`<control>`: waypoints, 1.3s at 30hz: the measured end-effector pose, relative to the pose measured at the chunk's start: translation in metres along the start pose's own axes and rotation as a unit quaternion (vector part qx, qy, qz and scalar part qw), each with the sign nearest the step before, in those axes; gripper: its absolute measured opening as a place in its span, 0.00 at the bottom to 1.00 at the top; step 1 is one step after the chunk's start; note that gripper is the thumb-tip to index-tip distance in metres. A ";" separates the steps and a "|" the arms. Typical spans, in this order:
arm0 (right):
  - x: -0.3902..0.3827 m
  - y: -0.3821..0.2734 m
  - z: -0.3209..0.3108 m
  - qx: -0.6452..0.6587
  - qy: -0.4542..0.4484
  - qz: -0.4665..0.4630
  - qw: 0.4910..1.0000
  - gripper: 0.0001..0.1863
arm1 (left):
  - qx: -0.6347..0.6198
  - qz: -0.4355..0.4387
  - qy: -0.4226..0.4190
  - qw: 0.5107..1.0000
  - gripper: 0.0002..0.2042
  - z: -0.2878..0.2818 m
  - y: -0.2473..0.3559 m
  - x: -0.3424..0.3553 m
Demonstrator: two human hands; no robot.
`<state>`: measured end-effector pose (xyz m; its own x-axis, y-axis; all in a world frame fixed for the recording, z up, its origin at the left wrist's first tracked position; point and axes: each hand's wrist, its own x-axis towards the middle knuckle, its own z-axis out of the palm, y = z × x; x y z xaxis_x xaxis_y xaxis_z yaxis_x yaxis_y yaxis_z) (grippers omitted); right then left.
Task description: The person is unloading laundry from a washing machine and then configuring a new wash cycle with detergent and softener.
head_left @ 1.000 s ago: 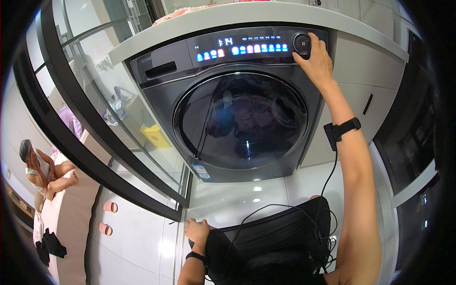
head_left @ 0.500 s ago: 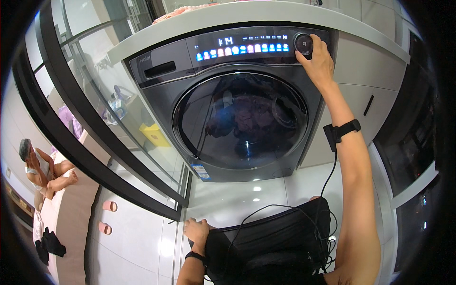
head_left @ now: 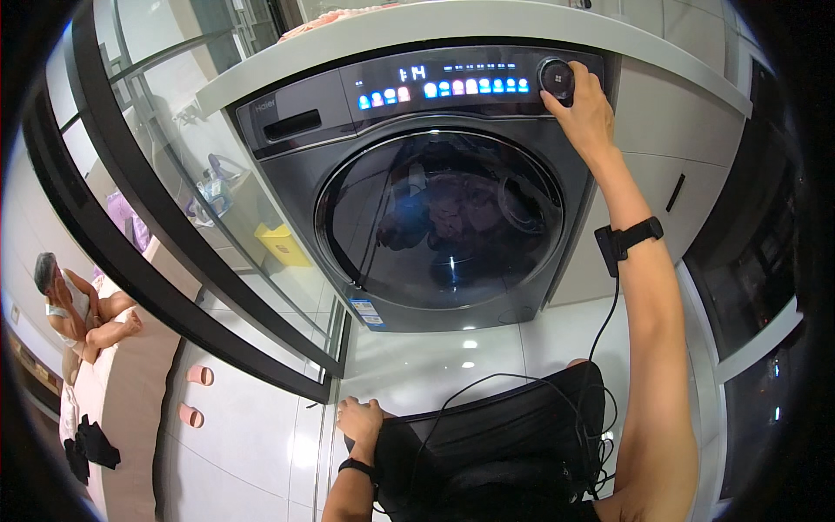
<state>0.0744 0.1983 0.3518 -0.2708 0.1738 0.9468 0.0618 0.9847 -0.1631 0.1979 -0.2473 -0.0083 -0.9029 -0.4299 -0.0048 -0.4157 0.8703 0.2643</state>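
In front of me stands a dark grey front-loading washing machine point(head_left: 557, 252). My right hand point(head_left: 584, 109) is closed around the round black dial point(head_left: 556, 80) at the right end of its control panel, thumb on the lower left and fingers over the right side. Lit digits and a row of blue and pink icons glow on the display point(head_left: 444, 88). Dark laundry point(head_left: 457, 209) shows behind the round door glass. Down by my knee, my left hand point(head_left: 359, 421) rests with curled fingers beside my black shorts point(head_left: 487, 444); what lies under its fingers is hidden.
A pale countertop point(head_left: 452, 19) overhangs the machine. At left is a black-framed glass door point(head_left: 217, 317), with a yellow bin point(head_left: 283, 245) behind the glass. A person point(head_left: 83, 304) sits on a bed further left, near pink slippers point(head_left: 199, 375). A thin black cable point(head_left: 522, 376) crosses my lap.
One icon near the middle-left of the display row has gone dark, and the small marks above have changed. My right hand stays on the dial; my left hand has hardly moved.
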 end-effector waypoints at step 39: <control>0.005 -0.010 -0.006 -0.054 -0.035 0.049 0.997 0.30 | -0.017 -0.009 -0.006 1.000 0.20 0.001 -0.002 0.001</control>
<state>0.0781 0.1889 0.3603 -0.3240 0.2731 0.9058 0.1927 0.9564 -0.2195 0.1980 -0.2489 -0.0100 -0.8968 -0.4419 -0.0212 -0.4278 0.8538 0.2966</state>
